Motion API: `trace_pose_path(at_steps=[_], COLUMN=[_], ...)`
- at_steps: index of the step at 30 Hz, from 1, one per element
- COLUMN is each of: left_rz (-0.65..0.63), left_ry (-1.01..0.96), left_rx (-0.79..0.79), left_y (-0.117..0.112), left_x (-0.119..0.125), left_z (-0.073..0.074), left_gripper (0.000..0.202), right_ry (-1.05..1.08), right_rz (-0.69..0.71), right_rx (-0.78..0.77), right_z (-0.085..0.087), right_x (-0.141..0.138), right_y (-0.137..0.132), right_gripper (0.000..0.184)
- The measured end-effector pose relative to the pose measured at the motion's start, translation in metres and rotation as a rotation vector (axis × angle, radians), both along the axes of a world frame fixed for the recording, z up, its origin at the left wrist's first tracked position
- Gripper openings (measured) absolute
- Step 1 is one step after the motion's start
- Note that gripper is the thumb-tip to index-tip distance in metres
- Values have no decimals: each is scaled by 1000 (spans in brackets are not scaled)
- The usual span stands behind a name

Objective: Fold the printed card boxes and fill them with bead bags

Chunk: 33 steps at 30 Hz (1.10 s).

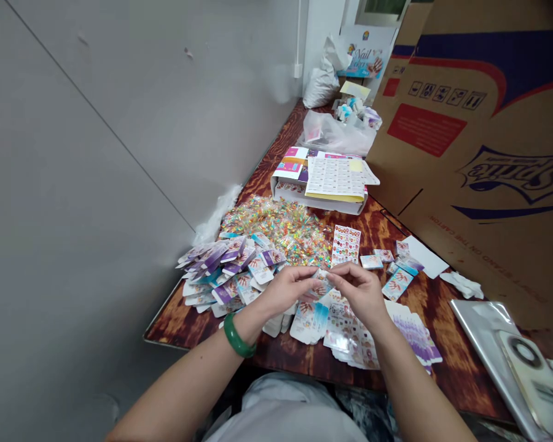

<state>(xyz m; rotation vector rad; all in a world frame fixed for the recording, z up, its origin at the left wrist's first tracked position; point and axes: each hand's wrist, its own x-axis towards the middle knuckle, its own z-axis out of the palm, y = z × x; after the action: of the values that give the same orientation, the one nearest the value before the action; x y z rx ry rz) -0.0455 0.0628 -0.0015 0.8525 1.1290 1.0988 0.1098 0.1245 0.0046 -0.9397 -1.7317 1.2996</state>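
Observation:
A small printed nail-sticker box [321, 283] is pinched between both of my hands, just above the table. My left hand [291, 288], with a green bangle on its wrist, grips its left side with thumb and fingers. At its upper right edge the thumb and fingers of my right hand [360, 292] close on it. Below lie flat blue-printed cartons [309, 322] and spread sticker sheets [350, 334]. Purple-printed cartons [412, 334] fan out to the right. Left of my hands is a heap of purple and blue cartons [230, 267].
Behind my hands lies a pile of small clear packets with colourful pieces [281, 224]. Several small boxes [397, 283] sit at the right, near a phone [529, 374] on a silver pouch. A large cardboard carton [488, 184] bounds the right side; a grey wall [120, 153] the left.

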Motion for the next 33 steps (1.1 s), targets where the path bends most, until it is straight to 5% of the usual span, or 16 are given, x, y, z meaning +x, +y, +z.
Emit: trace_pose_path(at_steps=[7, 11, 15, 19, 23, 28, 33], left_rz=[49, 98, 9, -30, 68, 36, 18], left_ry=[-85, -121, -131, -95, -92, -83, -72], left_rx=[-75, -118, -145, -78, -65, -64, -71], left_y=[0, 1, 2, 3, 4, 6, 4], left_x=[4, 7, 5, -7, -15, -6, -5], left_z=[8, 11, 15, 22, 19, 13, 14], left_gripper=[31, 30, 37, 37, 31, 31, 31], right_ry=[-55, 46, 28, -32, -559, -913, -1220], right_rz=[75, 9, -42, -356, -651, -394, -266], right_rx=[276, 199, 41, -3, 176, 45, -79], right_z=[4, -9, -12, -6, -11, -35, -57], right_x=[7, 6, 20, 73, 113, 61, 6], right_y=[-4, -12, -7, 34, 71, 62, 52], right_gripper=[9, 18, 23, 34, 45, 40, 69])
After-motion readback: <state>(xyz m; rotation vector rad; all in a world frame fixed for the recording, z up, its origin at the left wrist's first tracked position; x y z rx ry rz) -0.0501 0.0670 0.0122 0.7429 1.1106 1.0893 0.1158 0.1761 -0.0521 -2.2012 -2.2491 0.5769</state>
